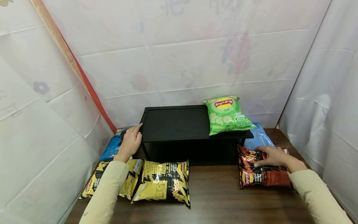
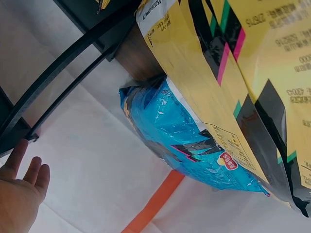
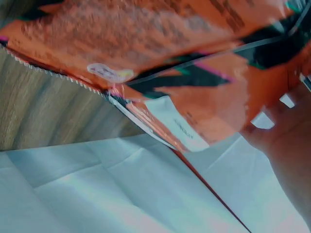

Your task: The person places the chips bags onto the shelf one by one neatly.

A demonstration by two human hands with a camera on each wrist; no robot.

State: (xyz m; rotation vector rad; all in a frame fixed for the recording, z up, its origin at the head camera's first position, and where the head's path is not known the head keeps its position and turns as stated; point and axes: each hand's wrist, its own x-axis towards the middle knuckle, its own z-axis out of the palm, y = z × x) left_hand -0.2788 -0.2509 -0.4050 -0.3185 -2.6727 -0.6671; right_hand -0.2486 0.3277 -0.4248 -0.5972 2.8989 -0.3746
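My left hand (image 1: 131, 140) touches the left edge of a two-tier black shelf (image 1: 176, 123), its fingertips at the top board's rim. In the left wrist view those fingers are extended beside the shelf's frame. On the right, my right hand (image 1: 275, 157) grips a red Lay's chip bag (image 1: 264, 179) from above, thumb and fingers spread across its upper part. The right wrist view shows the bag (image 3: 194, 43) close up, with the hand partly visible at the right edge. A green Lay's chip bag (image 1: 226, 116) leans on the shelf top's right end.
Several yellow-and-black chip bags (image 1: 163, 180) lie at the front left of the wooden table (image 1: 212, 193). A blue bag (image 1: 113, 149) sits left of the shelf, and a light blue bag (image 1: 258, 137) behind the red one. White cloth walls (image 1: 181, 62) enclose the table.
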